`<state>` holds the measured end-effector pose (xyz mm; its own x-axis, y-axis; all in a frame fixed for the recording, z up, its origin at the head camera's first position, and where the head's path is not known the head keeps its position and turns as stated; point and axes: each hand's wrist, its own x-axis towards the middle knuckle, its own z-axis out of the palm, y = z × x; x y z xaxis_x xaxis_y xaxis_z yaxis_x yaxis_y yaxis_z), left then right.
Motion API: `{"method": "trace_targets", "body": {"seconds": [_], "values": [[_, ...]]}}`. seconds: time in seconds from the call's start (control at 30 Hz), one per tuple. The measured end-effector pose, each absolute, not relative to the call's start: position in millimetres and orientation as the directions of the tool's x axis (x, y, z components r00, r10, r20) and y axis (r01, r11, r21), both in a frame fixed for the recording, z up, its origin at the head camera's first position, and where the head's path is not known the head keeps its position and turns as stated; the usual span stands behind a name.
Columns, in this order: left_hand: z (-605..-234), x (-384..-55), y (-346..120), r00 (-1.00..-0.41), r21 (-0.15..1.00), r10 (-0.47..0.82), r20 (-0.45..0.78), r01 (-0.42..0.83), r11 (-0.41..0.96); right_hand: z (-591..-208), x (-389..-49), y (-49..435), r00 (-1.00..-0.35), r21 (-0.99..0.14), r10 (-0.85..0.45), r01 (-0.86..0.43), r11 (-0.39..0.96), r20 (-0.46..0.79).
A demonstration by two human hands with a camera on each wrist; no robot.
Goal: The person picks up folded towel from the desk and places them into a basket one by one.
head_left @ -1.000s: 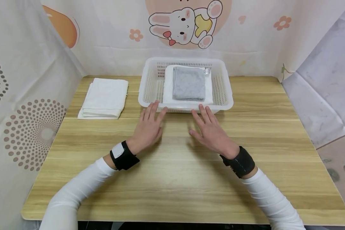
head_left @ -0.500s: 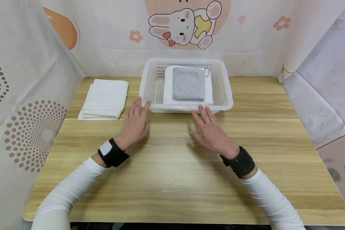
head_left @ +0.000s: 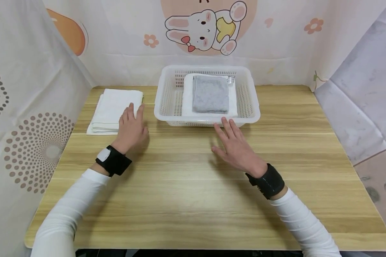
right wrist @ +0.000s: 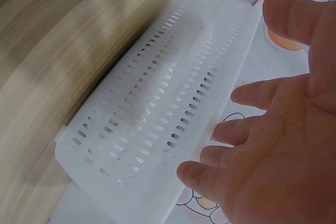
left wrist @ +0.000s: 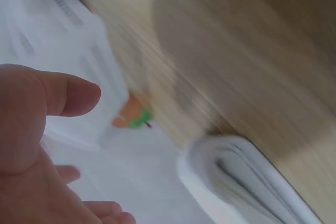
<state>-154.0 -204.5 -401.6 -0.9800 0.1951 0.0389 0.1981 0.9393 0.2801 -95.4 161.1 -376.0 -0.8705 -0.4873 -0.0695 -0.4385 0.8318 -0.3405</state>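
My left hand (head_left: 130,130) reaches over the near right corner of a folded white towel (head_left: 115,107) at the table's left, fingers spread and holding nothing. In the left wrist view the folded edge of the towel (left wrist: 236,171) lies beyond the fingertips. A white perforated plastic basket (head_left: 159,103) stands at the back middle. Inside it lies a folded white towel (head_left: 188,96) with a smaller folded grey towel (head_left: 211,93) on top. Just in front of the basket's near rim is my right hand (head_left: 236,148), its fingers spread and pointing at the basket wall (right wrist: 152,98).
The wooden table (head_left: 193,200) carries the basket and the towels. A printed curtain (head_left: 125,43) with a rabbit picture hangs right behind the table, and more curtain flanks both sides.
My left hand has moved left from the basket's front rim to the white towel on the table. The right hand, basket and towels have stayed in place.
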Motion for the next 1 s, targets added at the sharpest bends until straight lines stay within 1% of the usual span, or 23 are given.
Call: {"method": "trace_targets", "body": {"seconds": [0.17, 0.3, 0.4, 0.6, 0.77, 1.0], "values": [[-402, -164, -223, -0.988, 0.280, 0.122, -0.098, 0.090, 0.956, -377, -95, 162, -0.870, -0.346, -0.486, -0.434, 0.832, -0.077], [-405, -172, -237, -0.977, 0.282, 0.073, -0.200, 0.014, 0.959, -377, -95, 163, -0.871, -0.347, -0.486, -0.434, 0.831, -0.076], [-408, -177, -246, -0.966, 0.284, 0.051, -0.252, -0.024, 0.959, -377, -95, 163, -0.870, -0.344, -0.487, -0.436, 0.832, -0.076], [-415, -185, -264, -0.947, 0.301, 0.031, -0.320, -0.070, 0.951, -376, -95, 163, -0.869, -0.349, -0.488, -0.433, 0.831, -0.084], [-416, -190, -276, -0.941, 0.322, 0.012, -0.338, -0.103, 0.941, -377, -95, 164, -0.868, -0.345, -0.492, -0.442, 0.828, -0.068], [-410, -196, -286, -0.925, 0.297, -0.041, -0.378, -0.163, 0.941, -378, -95, 165, -0.868, -0.346, -0.492, -0.443, 0.827, -0.065]]}}
